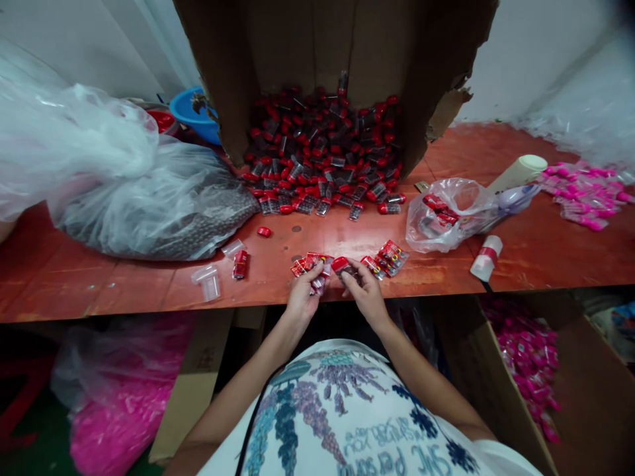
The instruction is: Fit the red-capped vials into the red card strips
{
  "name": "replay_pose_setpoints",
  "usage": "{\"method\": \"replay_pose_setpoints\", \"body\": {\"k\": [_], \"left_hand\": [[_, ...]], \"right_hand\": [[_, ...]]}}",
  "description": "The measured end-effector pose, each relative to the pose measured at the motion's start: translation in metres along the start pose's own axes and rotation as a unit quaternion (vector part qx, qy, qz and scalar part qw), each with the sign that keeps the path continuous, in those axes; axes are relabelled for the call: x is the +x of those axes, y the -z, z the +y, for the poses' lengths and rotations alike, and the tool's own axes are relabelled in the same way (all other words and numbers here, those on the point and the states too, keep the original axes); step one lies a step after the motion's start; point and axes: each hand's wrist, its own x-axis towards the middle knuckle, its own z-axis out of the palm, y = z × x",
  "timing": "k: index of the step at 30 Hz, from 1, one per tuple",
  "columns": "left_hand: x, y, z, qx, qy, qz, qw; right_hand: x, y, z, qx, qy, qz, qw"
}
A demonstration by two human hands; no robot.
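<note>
Both hands work at the front edge of a red-brown table (124, 284). My left hand (303, 296) is closed on a small bunch of red-labelled packets (313, 266). My right hand (363, 289) pinches a small red-capped container (342, 266) beside them. More red packets (389, 256) lie flat on the table just right of my right hand. Behind them, a big pile of red-capped containers (322, 158) spills out of an upright cardboard box (317, 53).
A large clear bag of dark bits (163, 205) lies at left, with loose clear cases (211, 283) and a red container (240, 264) near it. A small plastic bag (446, 215), a cream tube (518, 173) and pink items (588, 192) lie at right. Boxes stand below.
</note>
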Motion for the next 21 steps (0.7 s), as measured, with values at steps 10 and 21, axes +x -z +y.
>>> {"method": "replay_pose_setpoints", "body": {"k": [10,21], "left_hand": [[-0.0072,0.0034,0.0006,0.060,-0.112,-0.083,0.988],[-0.0086,0.0020,-0.0016,0.110,-0.192,-0.096,0.971]], "right_hand": [[0.0002,0.0003,0.0003,0.030,-0.021,-0.054,0.998],[-0.0055,0.0041,-0.0055,-0.127,0.133,-0.024,0.983]]}}
